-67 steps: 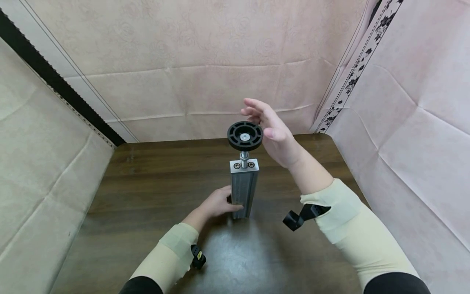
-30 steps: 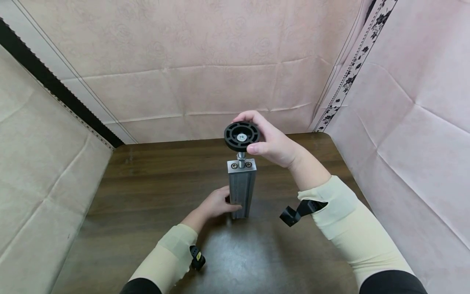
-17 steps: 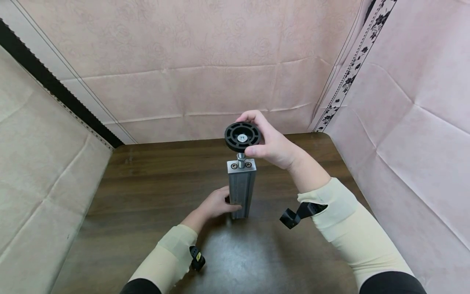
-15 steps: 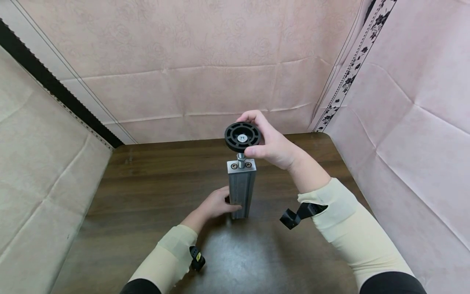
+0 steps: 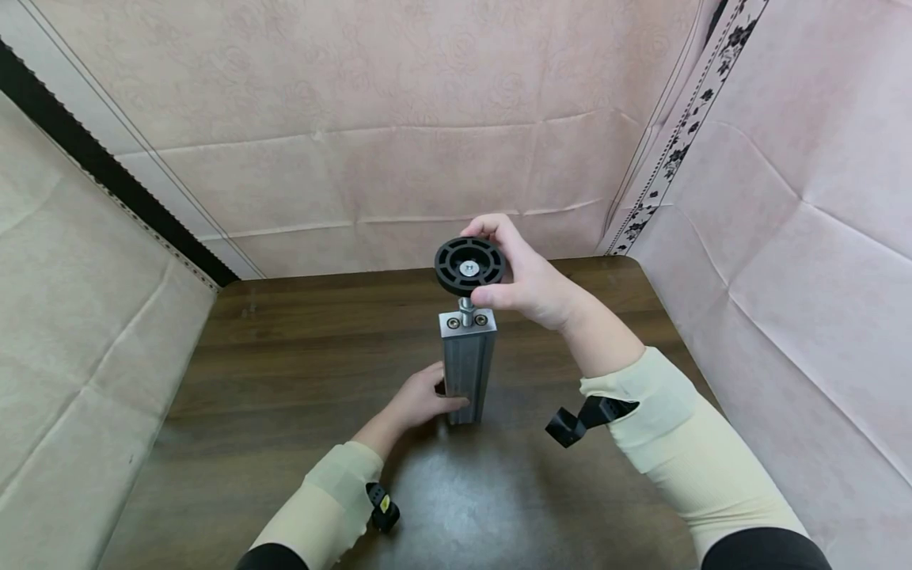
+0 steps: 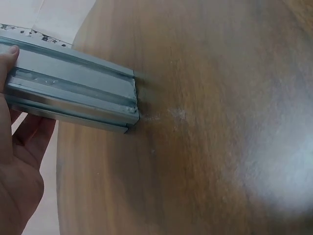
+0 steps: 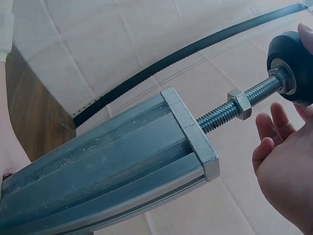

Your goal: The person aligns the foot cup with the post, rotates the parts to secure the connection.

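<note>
An aluminium extrusion profile (image 5: pixel 469 360) stands upright on the wooden tabletop, its lower end also showing in the left wrist view. My left hand (image 5: pixel 419 400) grips it low down, thumb across the near face. From its end plate (image 7: pixel 190 128), held by two bolts, rises a threaded stud (image 7: pixel 215 118) with a hex nut (image 7: pixel 239 104) partway along. A black levelling foot (image 5: pixel 469 268) tops the stud, its ribbed round underside facing up. My right hand (image 5: pixel 530 281) holds the foot's rim between thumb and fingers; the foot hides some fingertips in the head view.
The brown wooden table (image 5: pixel 299 348) has a rounded far-right corner. Pale cloth hangs behind it (image 5: pixel 399 174) and on both sides. Each forearm carries a small black wrist mount, the left (image 5: pixel 383 507) and the right (image 5: pixel 587 419).
My right hand, at first raised beside the foot with fingers apart, has closed in on its rim. Lately its thumb has shifted slightly left along the rim. My left hand has kept its grip.
</note>
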The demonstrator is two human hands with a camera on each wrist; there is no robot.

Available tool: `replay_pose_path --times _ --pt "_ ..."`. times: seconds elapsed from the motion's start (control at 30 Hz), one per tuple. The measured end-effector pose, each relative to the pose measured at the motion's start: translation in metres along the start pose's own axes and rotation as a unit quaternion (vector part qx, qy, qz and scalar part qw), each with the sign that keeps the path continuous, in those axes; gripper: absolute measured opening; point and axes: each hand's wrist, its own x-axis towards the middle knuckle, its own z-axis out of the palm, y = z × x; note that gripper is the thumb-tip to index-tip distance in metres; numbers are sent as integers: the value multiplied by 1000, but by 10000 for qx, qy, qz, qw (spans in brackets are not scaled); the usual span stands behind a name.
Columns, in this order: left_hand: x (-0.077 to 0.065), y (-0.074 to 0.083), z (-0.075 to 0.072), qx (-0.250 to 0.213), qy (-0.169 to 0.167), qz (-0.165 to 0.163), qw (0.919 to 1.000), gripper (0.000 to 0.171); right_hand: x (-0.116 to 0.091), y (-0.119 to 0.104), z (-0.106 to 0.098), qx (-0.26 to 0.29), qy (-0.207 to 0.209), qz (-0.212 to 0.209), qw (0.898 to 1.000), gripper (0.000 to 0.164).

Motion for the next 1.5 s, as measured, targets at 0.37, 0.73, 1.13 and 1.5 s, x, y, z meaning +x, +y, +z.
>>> replay_pose_path --times 0.37,0.73,1.13,1.5 --pt "-1 -2 5 -232 17 -404 9989 40 -1 0 -1 -86 -26 -74 9999 89" --pt "-3 0 10 -347 276 -537 9976 44 -2 2 0 -139 34 -159 9998 94" --pt "-13 6 16 -451 1021 -553 9922 40 -10 4 -9 -651 506 -548 9951 107" --pt "-28 17 -5 -184 1112 -223 9934 41 -29 23 -25 -688 1000 -519 9912 103"
